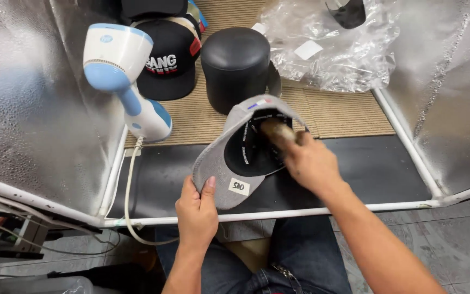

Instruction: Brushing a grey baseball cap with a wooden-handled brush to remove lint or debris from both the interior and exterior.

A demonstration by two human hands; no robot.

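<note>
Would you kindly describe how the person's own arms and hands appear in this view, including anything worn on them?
Both forearms are bare, with no sleeve reaching into view. The left hand and the right hand wear no gloves, and no watch, ring or bracelet can be seen. The left thumbnail is short and unpainted. Below the arms, the person's lap shows dark blue jeans.

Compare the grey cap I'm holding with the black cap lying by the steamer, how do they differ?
The grey cap is turned upside down, its dark lining showing, while the black cap lies crown up on the woven mat. The grey cap is held by the left hand at its brim, with the right hand pushing a brush inside; the black cap lies untouched. The black cap bears white lettering. Both are brimmed caps.
</note>
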